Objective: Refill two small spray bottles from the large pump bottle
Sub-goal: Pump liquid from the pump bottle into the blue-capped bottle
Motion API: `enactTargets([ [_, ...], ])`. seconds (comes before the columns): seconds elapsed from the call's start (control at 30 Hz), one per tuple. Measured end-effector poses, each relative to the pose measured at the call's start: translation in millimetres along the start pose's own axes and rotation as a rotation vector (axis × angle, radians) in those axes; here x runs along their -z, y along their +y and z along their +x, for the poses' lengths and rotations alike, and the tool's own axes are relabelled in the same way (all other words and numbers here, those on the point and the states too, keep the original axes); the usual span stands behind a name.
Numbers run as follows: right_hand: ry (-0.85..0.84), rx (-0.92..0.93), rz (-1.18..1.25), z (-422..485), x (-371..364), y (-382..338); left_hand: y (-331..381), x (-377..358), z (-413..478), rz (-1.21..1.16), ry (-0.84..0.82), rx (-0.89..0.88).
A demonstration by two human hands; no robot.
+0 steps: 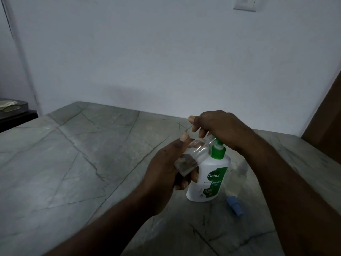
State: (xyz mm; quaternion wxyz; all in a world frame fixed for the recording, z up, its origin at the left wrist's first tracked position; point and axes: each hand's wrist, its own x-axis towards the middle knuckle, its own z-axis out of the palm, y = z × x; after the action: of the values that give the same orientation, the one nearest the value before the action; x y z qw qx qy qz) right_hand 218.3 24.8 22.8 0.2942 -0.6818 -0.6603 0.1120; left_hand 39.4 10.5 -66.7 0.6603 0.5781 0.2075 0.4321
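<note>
A white pump bottle point(209, 179) with a green collar and a Dettol label stands on the grey stone counter point(77, 163). My right hand point(219, 129) lies on top of its pump head, which is hidden beneath the palm and fingers. My left hand point(166, 174) grips a small clear bottle point(195, 156) without a cap, tilted so that its threaded mouth sits right at the pump's neck. Behind the pump bottle lies a second clear bottle point(238, 180), partly hidden. A blue spray cap point(235, 205) lies on the counter at its near end.
The counter runs back to a white wall point(166, 52). A brown wooden panel point(324, 115) rises at the right edge. A dark surface point(13, 111) with pale items lies beyond the counter's left end.
</note>
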Motion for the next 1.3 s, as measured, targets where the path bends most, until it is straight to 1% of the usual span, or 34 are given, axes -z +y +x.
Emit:
enactTargets([
  [0.13, -0.031, -0.035, -0.022, -0.2, -4.8, 1.5, -0.2, -0.5, -0.6, 0.029, 0.039, 0.026],
  [0.37, -0.017, -0.026, -0.032, -0.7, -3.1, 3.2, 0.6, -1.0, -0.6, 0.043, 0.029, 0.028],
  [0.43, 0.036, -0.002, -0.053, -1.0, -0.2, 3.0, 1.0, -0.7, -0.8, 0.035, 0.021, 0.015],
  [0.53, 0.173, 0.04, -0.06, -2.1, 3.0, 2.2, 1.7, 0.9, -0.5, 0.011, 0.017, -0.006],
  [0.6, 0.198, 0.056, -0.07, -2.1, 2.6, 1.1, 2.0, 2.4, 0.2, -0.006, 0.012, -0.016],
  [0.83, 0.013, -0.037, -0.016, -4.4, -0.6, 0.1, 3.1, 2.2, 0.4, -0.014, 0.01, 0.01],
  [1.07, -0.021, -0.051, -0.003, -7.1, -4.2, -1.2, 0.6, 1.3, -0.9, -0.03, 0.017, 0.013],
  [1.17, 0.018, -0.029, -0.02, -7.0, -2.3, -0.5, 1.2, 1.1, -0.9, -0.031, 0.005, 0.008],
  [1.3, 0.173, 0.03, -0.098, -6.5, 3.5, -2.5, 3.5, 0.9, -2.2, -0.04, -0.043, -0.009],
])
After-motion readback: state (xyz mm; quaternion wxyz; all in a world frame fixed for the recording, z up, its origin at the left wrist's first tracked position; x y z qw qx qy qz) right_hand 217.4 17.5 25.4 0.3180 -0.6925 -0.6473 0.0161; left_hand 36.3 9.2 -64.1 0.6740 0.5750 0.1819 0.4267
